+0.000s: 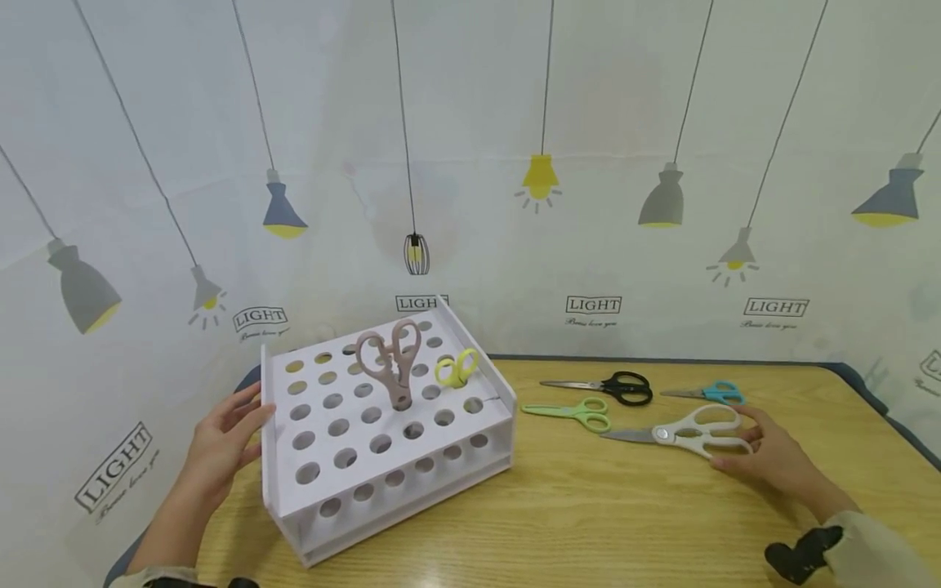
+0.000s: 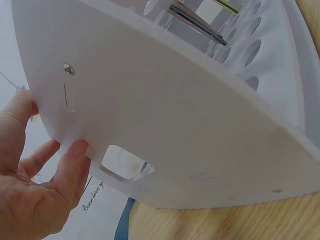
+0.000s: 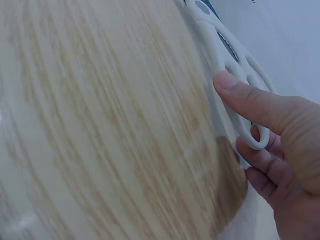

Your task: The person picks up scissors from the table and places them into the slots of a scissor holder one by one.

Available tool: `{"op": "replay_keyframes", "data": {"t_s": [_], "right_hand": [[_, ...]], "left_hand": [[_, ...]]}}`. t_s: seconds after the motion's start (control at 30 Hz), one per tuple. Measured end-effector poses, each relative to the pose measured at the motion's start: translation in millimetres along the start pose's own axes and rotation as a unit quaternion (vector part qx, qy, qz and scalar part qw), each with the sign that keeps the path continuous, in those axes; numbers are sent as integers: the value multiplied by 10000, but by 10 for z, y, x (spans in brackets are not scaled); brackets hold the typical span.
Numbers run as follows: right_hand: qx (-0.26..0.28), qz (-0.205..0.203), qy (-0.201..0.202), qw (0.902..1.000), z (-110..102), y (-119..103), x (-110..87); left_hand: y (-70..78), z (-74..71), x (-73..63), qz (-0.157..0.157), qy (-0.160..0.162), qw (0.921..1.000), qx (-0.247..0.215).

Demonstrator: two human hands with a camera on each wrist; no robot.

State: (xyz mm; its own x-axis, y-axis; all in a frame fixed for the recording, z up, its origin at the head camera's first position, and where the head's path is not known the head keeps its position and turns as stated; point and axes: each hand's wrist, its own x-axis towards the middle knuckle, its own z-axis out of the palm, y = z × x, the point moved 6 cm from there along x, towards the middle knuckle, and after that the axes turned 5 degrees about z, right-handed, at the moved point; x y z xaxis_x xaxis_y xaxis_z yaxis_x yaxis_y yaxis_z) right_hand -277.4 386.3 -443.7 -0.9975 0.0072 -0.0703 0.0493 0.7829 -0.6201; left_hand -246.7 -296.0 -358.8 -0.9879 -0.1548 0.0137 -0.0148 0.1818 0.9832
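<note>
A white rack [image 1: 359, 433] with rows of round holes stands at left on the table. Brown-handled scissors [image 1: 399, 390] and small yellow scissors [image 1: 457, 379] stick up from its holes. Fingertips of my left hand [image 1: 224, 441] touch the rack's left side panel [image 2: 165, 110], the fingers spread and loosely bent. Over at right, my right hand [image 1: 775, 457] pinches the handle loops of white scissors [image 1: 664, 434], blades pointing left. In the right wrist view the thumb presses one side of the white handle [image 3: 212, 42], with fingers behind the loop.
Black-handled scissors [image 1: 613, 387], green scissors [image 1: 577, 413] and blue-handled scissors [image 1: 713, 394] lie just beyond the white pair on the wooden table [image 1: 588, 523]. Behind the table's far edge hangs a pale cloth [image 1: 478, 196] printed with lamps.
</note>
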Motion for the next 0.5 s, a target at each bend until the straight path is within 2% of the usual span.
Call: {"op": "replay_keyframes", "data": {"t_s": [0.17,0.33,0.5], "right_hand": [[208,22,23,9998,-52,-54,-30],[368,-318,295,9984,-122,-159,-57],[798,-668,448,9936,-170,-219,-78]], "left_hand": [[1,-7,-7,-40,16,10000,52],[1,-21,-8,5,18,10000,46],[10,-11,-6,44,27,10000,-39]]}}
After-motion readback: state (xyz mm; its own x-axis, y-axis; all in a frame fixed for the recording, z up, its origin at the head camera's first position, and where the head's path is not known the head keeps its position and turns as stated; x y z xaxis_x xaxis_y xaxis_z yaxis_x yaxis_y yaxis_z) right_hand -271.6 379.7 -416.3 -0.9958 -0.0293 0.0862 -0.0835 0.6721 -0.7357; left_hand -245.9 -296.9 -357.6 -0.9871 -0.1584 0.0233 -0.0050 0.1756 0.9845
